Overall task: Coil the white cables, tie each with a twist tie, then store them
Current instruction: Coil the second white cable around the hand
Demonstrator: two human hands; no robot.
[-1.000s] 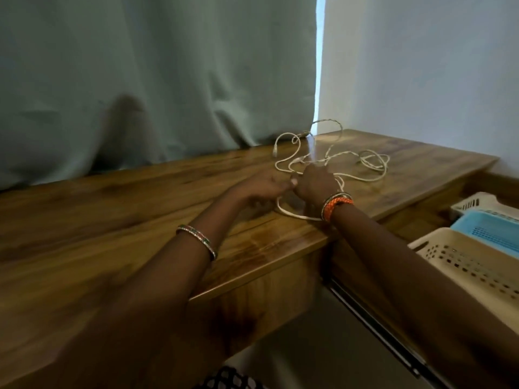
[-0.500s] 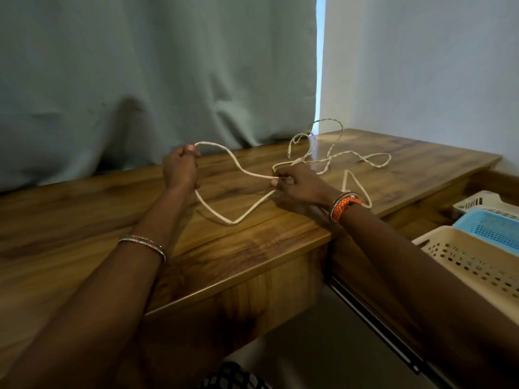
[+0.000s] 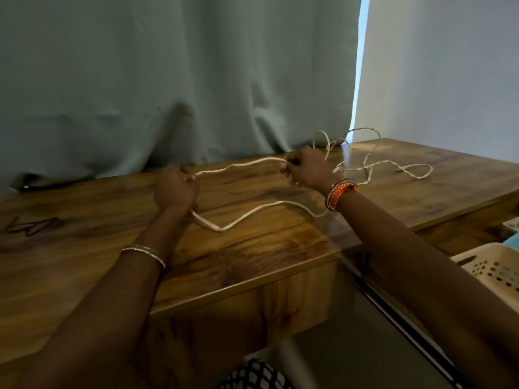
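While both hands work above the wooden counter (image 3: 252, 265), the coiling step looks barely begun: the left hand (image 3: 174, 189) has its grip curled round the white cable (image 3: 244, 217), pinching it near the thumb, and the right hand (image 3: 306, 169) pinches the same cable a short way along, so a taut-ish span runs between the two. Below that span a slack loop sags onto the counter and curves back under the right wrist. Beyond the right hand, the rest of the cable lies in loose, tangled bends on the far part of the counter, near the grey curtain (image 3: 168, 80) (one loop stands up off the wood there). No finished coil is visible and no twist tie can be made out, so tying and storing are still ahead. A cream basket (image 3: 494, 270) sits low at the right, beside the counter, a likely place for storage. Next, in my judgement, the right hand needs to bring its stretch across to the left to form a loop, drawing slack without snagging the tangle.
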